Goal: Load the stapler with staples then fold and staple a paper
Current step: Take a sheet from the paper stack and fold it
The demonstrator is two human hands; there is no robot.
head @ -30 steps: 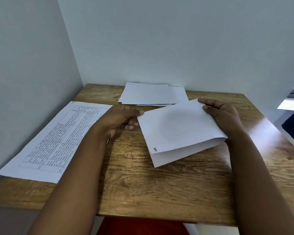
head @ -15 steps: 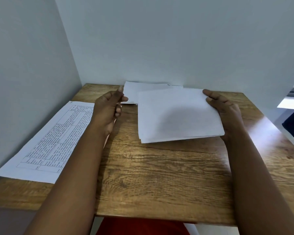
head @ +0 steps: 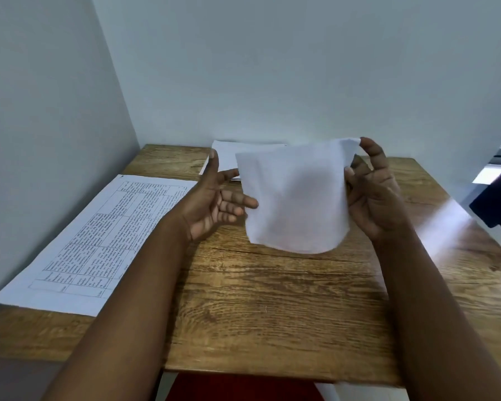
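A folded white paper (head: pixel 294 198) hangs upright and bowed above the wooden table (head: pixel 272 299). My right hand (head: pixel 373 195) holds it by its right edge, with the forefinger raised at the top right corner. My left hand (head: pixel 214 201) is spread, thumb up, and its fingertips reach the paper's left edge. No stapler or staples appear in view.
A printed sheet with a table of text (head: pixel 99 235) lies along the left side of the table. A stack of white papers (head: pixel 229 157) sits at the back by the wall. Walls close in on the left and behind. A dark object (head: pixel 498 204) stands past the right edge.
The folded paper went from lying nearly flat in both hands to standing upright and bowed. My left hand let go of its edge and spread out beside it.
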